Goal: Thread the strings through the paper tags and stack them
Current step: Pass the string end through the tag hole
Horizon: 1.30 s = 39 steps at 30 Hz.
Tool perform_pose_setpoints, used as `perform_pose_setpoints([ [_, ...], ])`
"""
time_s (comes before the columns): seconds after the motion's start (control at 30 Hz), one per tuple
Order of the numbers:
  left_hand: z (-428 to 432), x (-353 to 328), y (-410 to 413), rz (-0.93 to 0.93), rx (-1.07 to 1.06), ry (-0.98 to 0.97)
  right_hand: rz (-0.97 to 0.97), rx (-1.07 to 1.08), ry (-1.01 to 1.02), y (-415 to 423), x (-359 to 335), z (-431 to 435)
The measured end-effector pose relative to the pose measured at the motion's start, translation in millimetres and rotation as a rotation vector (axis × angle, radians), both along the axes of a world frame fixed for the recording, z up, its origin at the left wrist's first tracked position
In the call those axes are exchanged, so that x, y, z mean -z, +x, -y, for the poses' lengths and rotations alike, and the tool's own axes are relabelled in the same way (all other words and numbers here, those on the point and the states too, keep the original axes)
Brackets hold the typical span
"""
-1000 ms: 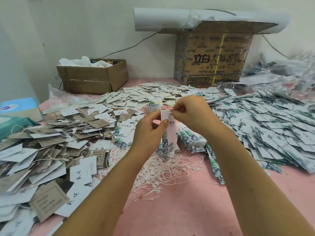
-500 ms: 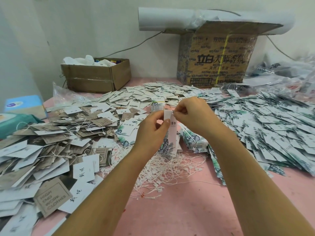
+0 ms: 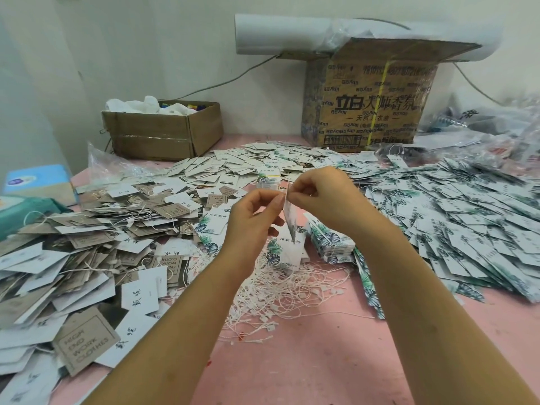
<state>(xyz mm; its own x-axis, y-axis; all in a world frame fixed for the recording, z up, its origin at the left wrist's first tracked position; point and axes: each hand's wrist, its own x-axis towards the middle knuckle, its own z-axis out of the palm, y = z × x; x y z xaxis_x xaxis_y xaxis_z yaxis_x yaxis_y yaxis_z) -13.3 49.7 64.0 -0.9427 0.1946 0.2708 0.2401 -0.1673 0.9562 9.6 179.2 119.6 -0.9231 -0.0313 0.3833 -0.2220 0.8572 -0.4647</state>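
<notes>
left hand and right hand pinch the top of a light, bendy paper tag, probably best held there.

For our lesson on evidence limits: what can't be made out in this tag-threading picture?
Head view only.
Held tag: its hole, and whether it's threaded, covered by fingertips of left hand and right hand.
Small box contents: under white plastic.
Left tag pile: cut by frame edge.
</notes>
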Motion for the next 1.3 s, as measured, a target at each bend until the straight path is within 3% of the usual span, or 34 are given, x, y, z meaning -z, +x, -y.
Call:
perform_pose_setpoints([
  [0.33, -2, -2, 0, 0.153, 0.032, 0.088, 0.051, -0.060, -0.054, -4, 3, 0],
  [0.57, 5, -11, -6, 0.398, 0.053, 0.481, 0.174, 0.096, -0.134, 0, 2, -37],
  [0.73, 11, -11, -12, 0.435, -0.004, 0.574, 0.121, 0.201, -0.293, -3, 6, -51],
  [0.87, 12, -10, -11, 0.304, -0.039, 0.461, -0.002, 0.165, -0.494, -3, 5, -45],
  [1.0, 10, -15, -5, 0.104, 0.022, 0.285, -0.072, -0.044, -0.636, 2, 0, -29],
  [1.3, 4, -19, 8, -0.088, 0.148, 0.110, -0.052, -0.227, -0.565, 3, -2, -5],
])
